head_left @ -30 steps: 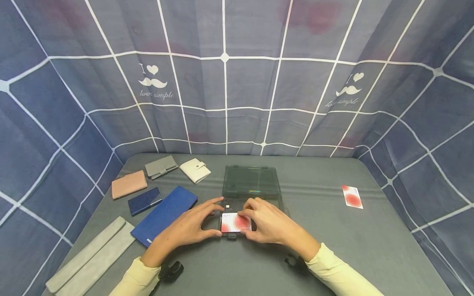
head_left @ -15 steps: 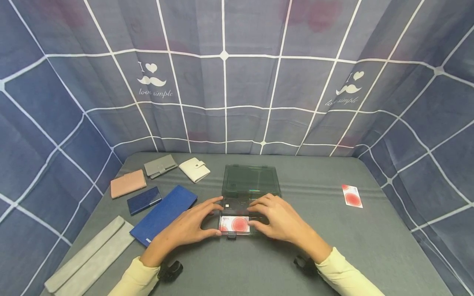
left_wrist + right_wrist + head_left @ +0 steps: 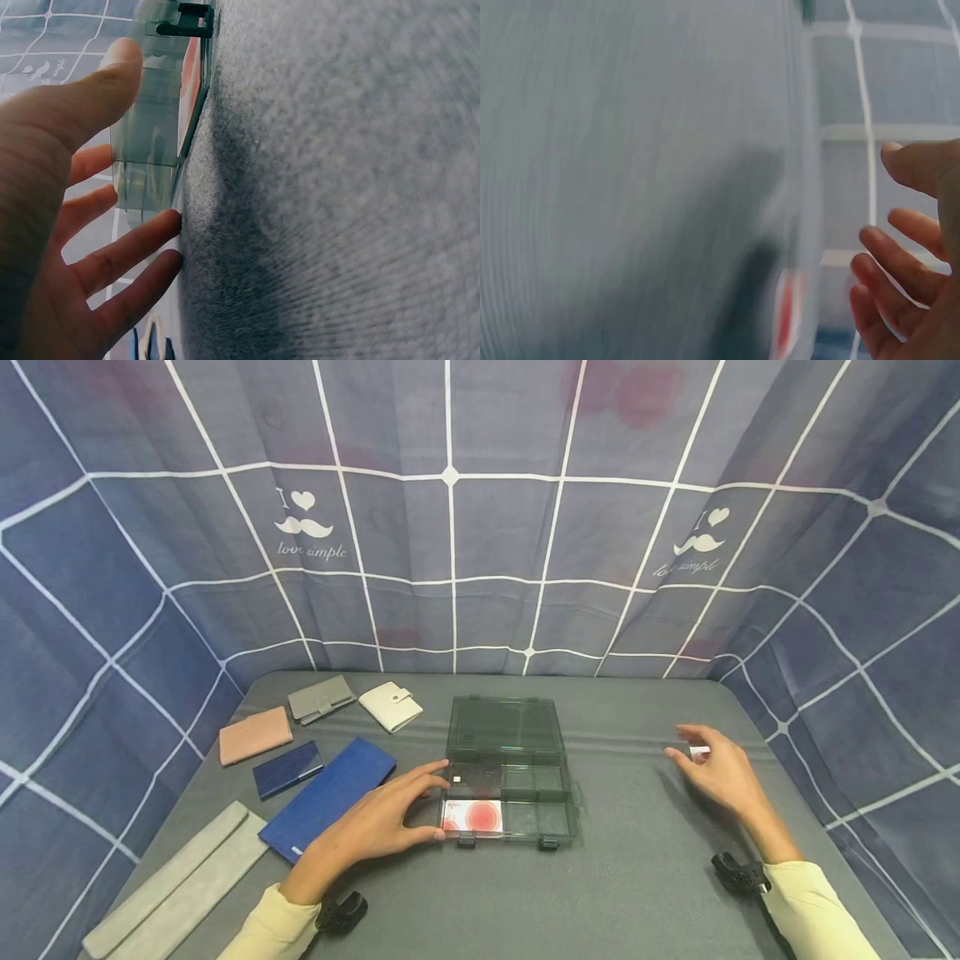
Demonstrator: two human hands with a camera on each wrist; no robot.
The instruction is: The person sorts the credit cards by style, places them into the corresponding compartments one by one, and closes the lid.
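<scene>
Left hand (image 3: 386, 810): fingers and thumb spread wide, thumb and fingertips along the left wall of a clear greenish plastic box (image 3: 552, 818). From here I read them as at or against that wall, and I can't tell how hard they touch. They grip nothing that I can see. The box sits around the middle of the table (image 3: 622, 885), latches toward the near edge, lid (image 3: 506, 722) tipped back toward the far edge. I see a white card with red circles (image 3: 480, 817) in its front left compartment and a black card (image 3: 476, 775) in the back left one.

Right hand (image 3: 720, 772): near the table's right edge, fingers loosely bent, a moderate gap from thumb to fingers. It hangs over a loose red-and-white card (image 3: 699, 755), mostly hidden by the hand in the head view. My right wrist view is blurred but shows the fingers apart from the card, with the card on the table; no hold on it.

Toward the far left corner I get a pink wallet (image 3: 255, 737), a grey wallet (image 3: 322, 698) and a white wallet (image 3: 391, 706). Closer in: a small navy case (image 3: 288, 769), a blue folder (image 3: 327, 800) beside the left forearm, and a long grey pouch (image 3: 176, 881) along the left edge.
</scene>
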